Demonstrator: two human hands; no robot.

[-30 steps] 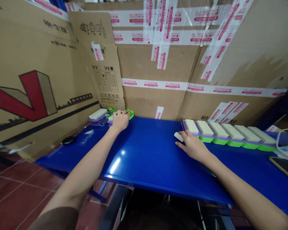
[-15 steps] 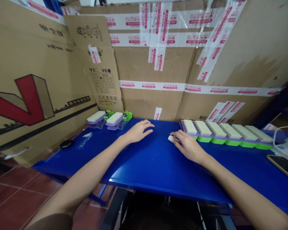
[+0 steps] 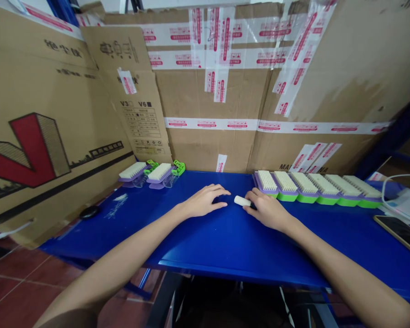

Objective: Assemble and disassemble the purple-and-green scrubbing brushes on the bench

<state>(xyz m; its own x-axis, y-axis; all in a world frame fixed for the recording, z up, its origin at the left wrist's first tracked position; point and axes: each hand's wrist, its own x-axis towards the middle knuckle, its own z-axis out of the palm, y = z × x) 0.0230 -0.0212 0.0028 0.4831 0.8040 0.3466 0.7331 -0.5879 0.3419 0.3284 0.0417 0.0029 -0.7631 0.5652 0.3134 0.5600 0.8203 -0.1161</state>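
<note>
A person sits at a glossy blue table [image 3: 205, 241] with both bare forearms stretched over it. Near the middle, the right hand [image 3: 266, 209] pinches a small white piece [image 3: 241, 201] between thumb and fingers; its pale end points left, toward the other hand, and a dark part shows at the fingertips. The left hand [image 3: 207, 200] is just beside that end, thumb and fingers spread well apart, with nothing in its grasp. Whether it rests on the tabletop, I cannot tell.

Along the back right edge stands a row of 6 brushes [image 3: 323, 185], pale bristles up, purple and green below. At the back left are 2 purple brushes [image 3: 159, 172], also bristles up, with bright green parts behind them. A black round object [image 3: 89, 212] lies at the left edge; white scuffs mark the blue paint near it. At the far right are a phone [image 3: 401, 232] and a white cable [image 3: 384, 184].

Brown cardboard [image 3: 210, 100] walls the back and left side, crossed by white tape [image 3: 208, 123] with pink print. Below left is a red tiled floor [image 3: 17, 282].
</note>
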